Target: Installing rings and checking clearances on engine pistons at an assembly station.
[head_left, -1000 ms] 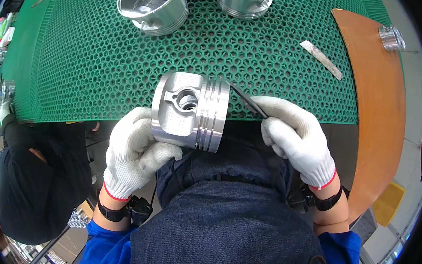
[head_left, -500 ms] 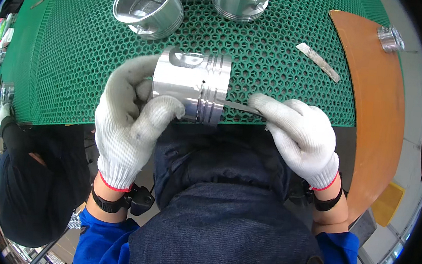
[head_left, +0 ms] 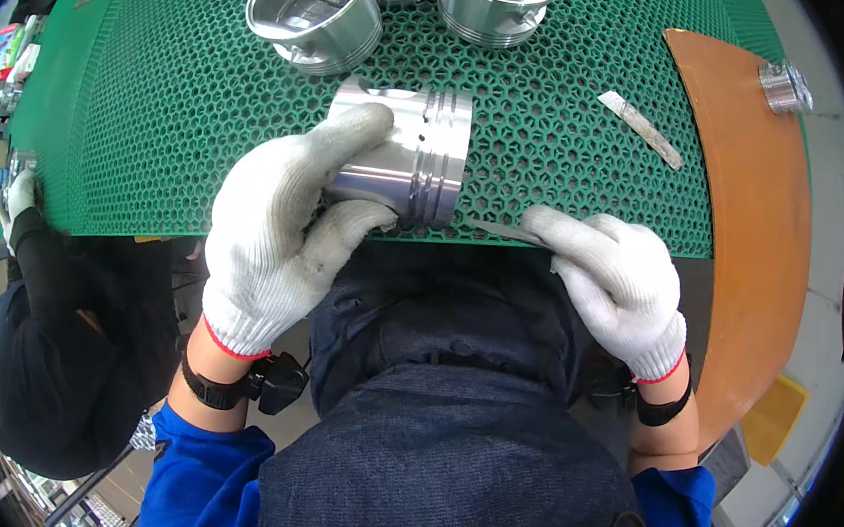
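Note:
My left hand [head_left: 280,221], in a white knit glove, grips a shiny metal piston [head_left: 432,154] lying on its side at the near edge of the green mat. Its fingers lie over the piston's upper side and the thumb presses low on the near side. Ring grooves and small holes show on the piston's right end. My right hand [head_left: 617,271], gloved likewise, pinches a thin flat metal blade [head_left: 510,233]. The blade's tip points left and stands a little apart from the piston. The blade's grip end is hidden in the glove.
Several upright pistons [head_left: 313,13] stand at the far side of the green honeycomb mat [head_left: 533,143]. A worn whitish strip [head_left: 640,129] lies toward the right. Beyond it are a brown board [head_left: 757,223] and a small metal cylinder [head_left: 786,88]. A co-worker [head_left: 75,334] sits at left.
The blade has drawn away from the piston's grooves, moving slightly right and down. My left fingers have shifted over the piston, which has turned a little.

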The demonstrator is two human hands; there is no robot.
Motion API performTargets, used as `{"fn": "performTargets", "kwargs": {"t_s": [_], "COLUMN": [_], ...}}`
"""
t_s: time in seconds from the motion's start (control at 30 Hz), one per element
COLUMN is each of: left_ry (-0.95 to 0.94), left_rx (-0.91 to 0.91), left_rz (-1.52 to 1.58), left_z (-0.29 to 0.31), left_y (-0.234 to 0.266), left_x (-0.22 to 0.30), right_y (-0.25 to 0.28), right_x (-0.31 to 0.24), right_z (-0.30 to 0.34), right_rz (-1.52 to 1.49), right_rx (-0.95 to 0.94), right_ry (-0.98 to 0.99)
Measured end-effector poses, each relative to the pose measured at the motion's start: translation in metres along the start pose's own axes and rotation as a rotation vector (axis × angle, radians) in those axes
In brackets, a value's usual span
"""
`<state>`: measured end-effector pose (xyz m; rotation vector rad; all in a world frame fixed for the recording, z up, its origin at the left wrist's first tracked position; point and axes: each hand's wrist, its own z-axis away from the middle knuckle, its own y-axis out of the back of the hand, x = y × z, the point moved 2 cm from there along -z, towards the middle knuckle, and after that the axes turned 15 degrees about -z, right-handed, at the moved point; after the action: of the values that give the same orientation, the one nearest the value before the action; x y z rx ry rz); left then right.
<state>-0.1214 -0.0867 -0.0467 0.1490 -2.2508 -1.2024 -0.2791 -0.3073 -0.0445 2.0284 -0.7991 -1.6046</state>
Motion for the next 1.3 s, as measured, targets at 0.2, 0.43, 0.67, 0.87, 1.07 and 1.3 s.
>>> {"fn": "performTargets", "kwargs": {"t_s": [0.2,0.43,0.67,0.87,1.07,1.3], "left_ry": [0.213,0.346,0.376,0.400,0.422,0.179], "left_rx": [-0.096,-0.041,-0.060,-0.044,-0.009,-0.306], "left_rz": [0.180,0.168,0.173,0.199,0.244,-0.025], "left_z": [-0.008,-0.016,-0.027,-0.029,-0.027,-0.053], "left_y": [0.010,0.009,0.005,0.003,0.004,0.033], "left_x": [0.014,0.010,0.005,0.002,-0.002,0.009], "right_y": [0.001,0.001,0.003,0.001,0.042,0.059], "right_x": [0.004,0.003,0.001,0.001,0.041,0.066], "right_z": [-0.008,-0.021,-0.018,-0.013,-0.010,-0.003], "right_rz": [-0.087,0.021,0.209,0.267,0.473,0.382], "right_rx": [0.041,-0.023,-0.163,-0.222,0.321,0.294], "right_ry": [0.013,0.095,0.145,0.109,-0.163,-0.374]}}
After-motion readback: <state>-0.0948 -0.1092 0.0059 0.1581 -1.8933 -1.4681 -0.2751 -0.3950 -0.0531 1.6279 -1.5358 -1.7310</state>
